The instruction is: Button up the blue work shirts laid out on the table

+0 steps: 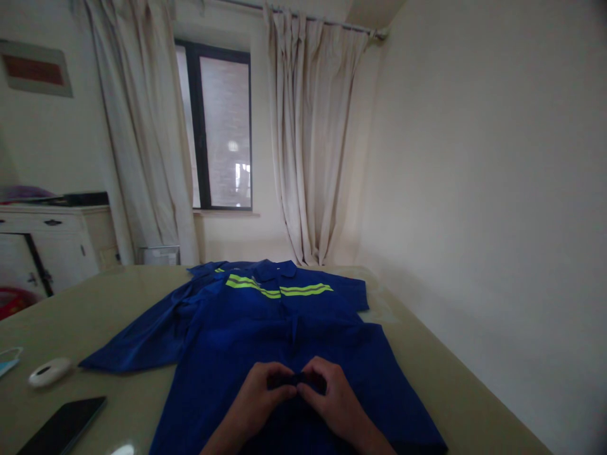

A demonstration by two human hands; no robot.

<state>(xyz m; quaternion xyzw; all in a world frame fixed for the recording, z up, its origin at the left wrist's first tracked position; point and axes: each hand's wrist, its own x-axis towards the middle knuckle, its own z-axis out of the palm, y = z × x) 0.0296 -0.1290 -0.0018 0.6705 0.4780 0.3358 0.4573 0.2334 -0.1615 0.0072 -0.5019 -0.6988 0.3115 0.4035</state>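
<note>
A blue work jacket (265,328) with yellow-green reflective stripes lies spread flat on the table (427,366), collar away from me, one sleeve stretched to the left. My left hand (260,395) and my right hand (332,395) meet at the jacket's front opening near its lower part. Both have fingers curled and pinched on the fabric of the front edge, thumbs touching in the middle. What lies between the fingertips is too dark to make out beyond cloth.
A black phone (64,424) and a small white oval device (49,371) lie at the left front of the table. A face mask (8,361) pokes in at the left edge. Behind stand a white cabinet (52,243), a window and curtains.
</note>
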